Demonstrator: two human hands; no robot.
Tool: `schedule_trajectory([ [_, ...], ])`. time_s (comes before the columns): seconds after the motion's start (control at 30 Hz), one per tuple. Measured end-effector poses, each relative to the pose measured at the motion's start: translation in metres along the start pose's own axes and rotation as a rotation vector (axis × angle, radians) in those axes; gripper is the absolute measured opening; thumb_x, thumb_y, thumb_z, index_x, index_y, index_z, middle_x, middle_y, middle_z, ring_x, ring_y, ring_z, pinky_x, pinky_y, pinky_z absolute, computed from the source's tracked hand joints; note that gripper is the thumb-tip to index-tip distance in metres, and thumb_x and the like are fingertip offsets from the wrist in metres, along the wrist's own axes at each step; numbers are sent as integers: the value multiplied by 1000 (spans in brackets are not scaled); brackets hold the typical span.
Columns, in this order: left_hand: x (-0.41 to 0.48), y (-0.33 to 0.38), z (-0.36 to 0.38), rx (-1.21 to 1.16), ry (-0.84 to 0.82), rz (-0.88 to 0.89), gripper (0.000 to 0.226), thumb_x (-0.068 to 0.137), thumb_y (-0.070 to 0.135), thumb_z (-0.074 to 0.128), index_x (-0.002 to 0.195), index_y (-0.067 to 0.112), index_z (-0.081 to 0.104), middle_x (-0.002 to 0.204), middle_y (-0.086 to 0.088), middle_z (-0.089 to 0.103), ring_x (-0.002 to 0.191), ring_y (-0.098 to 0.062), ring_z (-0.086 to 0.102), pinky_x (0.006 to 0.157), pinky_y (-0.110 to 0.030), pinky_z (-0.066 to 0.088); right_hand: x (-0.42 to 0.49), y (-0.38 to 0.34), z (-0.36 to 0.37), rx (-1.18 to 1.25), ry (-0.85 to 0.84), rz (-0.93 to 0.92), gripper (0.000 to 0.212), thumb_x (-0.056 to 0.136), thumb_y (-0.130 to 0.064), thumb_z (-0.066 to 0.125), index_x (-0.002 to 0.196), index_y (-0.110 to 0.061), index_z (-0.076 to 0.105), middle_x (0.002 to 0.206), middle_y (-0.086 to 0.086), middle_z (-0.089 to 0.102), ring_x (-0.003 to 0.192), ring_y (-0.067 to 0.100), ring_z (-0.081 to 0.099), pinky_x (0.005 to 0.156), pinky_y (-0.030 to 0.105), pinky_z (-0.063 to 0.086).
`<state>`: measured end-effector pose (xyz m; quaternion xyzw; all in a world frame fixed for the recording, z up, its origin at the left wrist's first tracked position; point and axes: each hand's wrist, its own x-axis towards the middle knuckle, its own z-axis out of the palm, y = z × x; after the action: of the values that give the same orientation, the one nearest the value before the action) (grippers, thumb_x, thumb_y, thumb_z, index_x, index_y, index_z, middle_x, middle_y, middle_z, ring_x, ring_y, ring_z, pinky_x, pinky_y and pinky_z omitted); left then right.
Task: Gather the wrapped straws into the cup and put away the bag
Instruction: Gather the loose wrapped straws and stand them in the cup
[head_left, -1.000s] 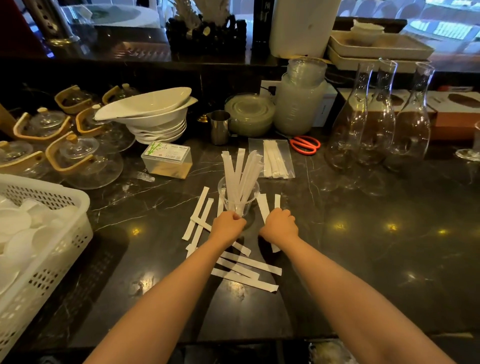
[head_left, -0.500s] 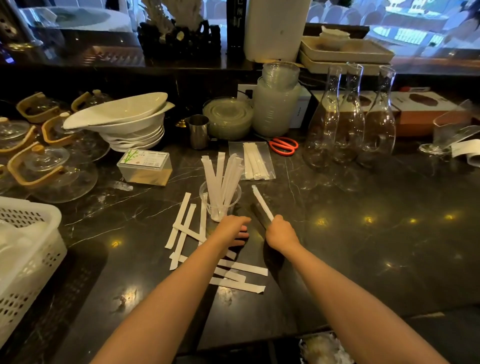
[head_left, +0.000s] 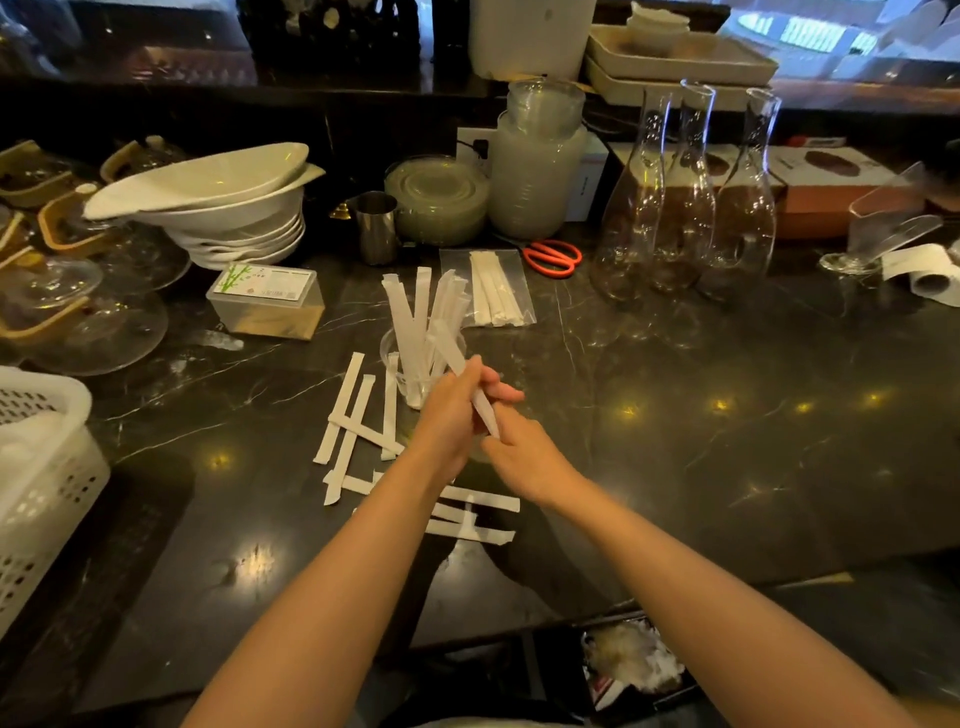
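Note:
A clear plastic cup (head_left: 390, 349) stands mid-counter with several paper-wrapped straws (head_left: 421, 306) upright in it. Right in front of it, my left hand (head_left: 451, 415) and my right hand (head_left: 524, 460) meet on one wrapped straw (head_left: 457, 358). The right hand pinches its lower end, the left thumb and fingers close around its middle, and its tip leans toward the cup. More wrapped straws (head_left: 356, 415) lie loose on the counter to the left of my arms, others (head_left: 478, 514) under them. Behind the cup, a clear bag (head_left: 511, 291) lies flat with a few straws inside.
Red-handled scissors (head_left: 553, 254) and glass carafes (head_left: 685, 208) stand right of the bag. A toothpick box (head_left: 265, 304), a metal cup (head_left: 376, 226), stacked white bowls (head_left: 228, 208) and glass teapots (head_left: 78, 306) fill the left. A white basket (head_left: 47, 467) sits at the left edge.
My right hand lifted a wrapped straw off the counter and brought it up by the cup. My left hand left the counter and joined it on the straw.

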<state>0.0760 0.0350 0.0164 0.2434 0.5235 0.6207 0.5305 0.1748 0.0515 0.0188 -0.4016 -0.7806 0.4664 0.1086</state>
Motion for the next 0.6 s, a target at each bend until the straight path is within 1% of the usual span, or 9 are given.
schedule_trajectory([
  [0.03, -3, 3, -6, -60, 48, 9, 32, 94, 25, 33, 69, 16, 52, 45, 3, 64, 57, -11, 63, 66, -28, 49, 0, -1, 0, -7, -40, 7, 35, 85, -16, 44, 120, -13, 45, 108, 11, 58, 93, 23, 56, 79, 32, 46],
  [0.1, -8, 11, -22, -188, 126, 26, 29, 94, 24, 34, 70, 15, 48, 38, 4, 52, 43, -8, 54, 58, -26, 52, 1, -2, -1, -27, -120, 20, 40, 83, -25, 53, 121, -15, 46, 104, 4, 57, 88, 14, 53, 72, 21, 45],
  [0.13, -11, 15, -31, -239, 158, 36, 29, 94, 24, 34, 69, 15, 47, 36, 4, 46, 38, -6, 47, 50, -23, 50, 3, -2, -3, -55, -148, 21, 41, 82, -25, 56, 121, -15, 47, 101, 1, 56, 86, 12, 52, 68, 18, 43],
  [0.17, -15, 18, -39, -281, 190, 43, 31, 94, 25, 34, 67, 15, 44, 35, 5, 41, 34, -6, 40, 43, -20, 46, 5, -1, -4, -88, -163, 17, 42, 82, -25, 58, 122, -15, 47, 100, 1, 57, 86, 11, 52, 68, 18, 42],
  [0.23, -22, 21, -56, -326, 276, 42, 33, 94, 25, 35, 63, 15, 41, 32, 7, 34, 31, -5, 30, 35, -17, 34, 14, 1, -2, -177, -161, -9, 43, 83, -22, 57, 123, -13, 46, 106, 5, 60, 90, 14, 53, 76, 23, 43],
  [0.33, -36, 18, -76, -301, 401, 23, 36, 94, 25, 38, 60, 14, 39, 31, 9, 30, 28, -5, 25, 31, -16, 25, 31, 2, 16, -366, -176, -45, 40, 86, -23, 53, 124, -10, 46, 116, 11, 59, 102, 24, 55, 86, 36, 46],
  [0.4, -45, 14, -87, -284, 465, 6, 37, 93, 25, 39, 58, 14, 38, 30, 8, 29, 27, -4, 23, 30, -16, 22, 42, 2, 32, -496, -210, -50, 36, 87, -25, 52, 119, -9, 48, 117, 13, 57, 104, 28, 54, 85, 39, 46],
  [0.47, -54, 11, -96, -273, 515, -9, 37, 93, 25, 40, 57, 14, 39, 30, 7, 29, 27, -4, 23, 30, -16, 21, 50, 0, 46, -577, -215, -57, 29, 86, -24, 55, 109, -7, 52, 112, 15, 58, 99, 30, 55, 80, 41, 48],
  [0.6, -66, 7, -107, -264, 564, -29, 37, 92, 23, 40, 57, 15, 38, 32, 8, 29, 28, -4, 23, 32, -17, 19, 60, -4, 58, -655, -210, -73, 20, 84, -11, 49, 102, -4, 55, 109, 18, 58, 96, 34, 56, 73, 39, 45],
])
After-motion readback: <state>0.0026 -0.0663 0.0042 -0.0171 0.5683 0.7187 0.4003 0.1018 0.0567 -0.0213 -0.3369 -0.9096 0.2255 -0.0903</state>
